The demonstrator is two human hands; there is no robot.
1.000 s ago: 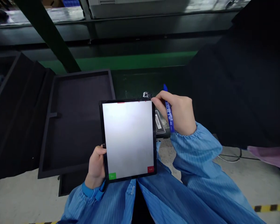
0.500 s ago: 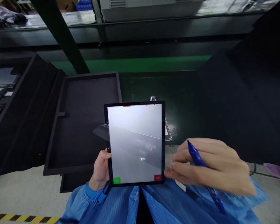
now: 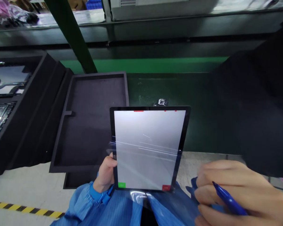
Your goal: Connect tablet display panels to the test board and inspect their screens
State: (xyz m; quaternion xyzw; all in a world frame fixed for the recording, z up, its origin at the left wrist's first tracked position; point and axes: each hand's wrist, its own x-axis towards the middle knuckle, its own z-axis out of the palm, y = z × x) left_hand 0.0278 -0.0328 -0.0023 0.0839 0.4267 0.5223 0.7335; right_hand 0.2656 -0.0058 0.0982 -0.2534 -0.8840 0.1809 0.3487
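Green bench (image 3: 143, 89) at twelve o'clock, tablet (image 3: 146, 128) central. Left hand (image 3: 106, 172) pinches its eight-o'clock edge, thumb on top. Clear film (image 3: 153, 149) crosses the screen — apparently coming free. Right hand (image 3: 240, 188), four o'clock, blurs, half-curled round a pen (image 3: 233, 202) — film grip unclear.

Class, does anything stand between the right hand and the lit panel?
Nothing solid visibly blocks the gap between the right hand and the lit panel. What looks like clear film crosses the panel; whether it reaches that hand, I cannot tell.
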